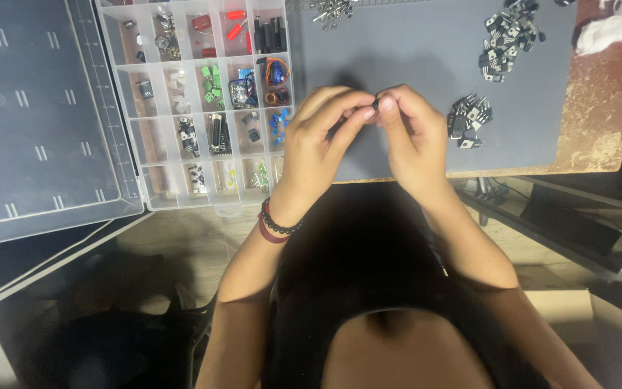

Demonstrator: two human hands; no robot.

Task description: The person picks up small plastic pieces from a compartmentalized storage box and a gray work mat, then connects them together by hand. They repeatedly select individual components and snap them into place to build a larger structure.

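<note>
Both hands meet over the grey rubbery work mat (397,65), and between them sits a tiny black electronic part (376,104), pinched at the fingertips. The left hand (318,137) and the right hand (415,133) each close thumb and forefinger narrowly on it, probably so that so small a piece can be turned or its legs worked; it is too small to tell more. At nine o'clock from the hands lies one clear plastic compartment box (203,108), its lid (37,115) folded open further left, the cells keeping red, green, blue and black parts sorted by kind. Three loose heaps of black tabbed components lie on the mat: at three o'clock (469,122), at one o'clock (509,36), and at twelve (332,9).
</note>
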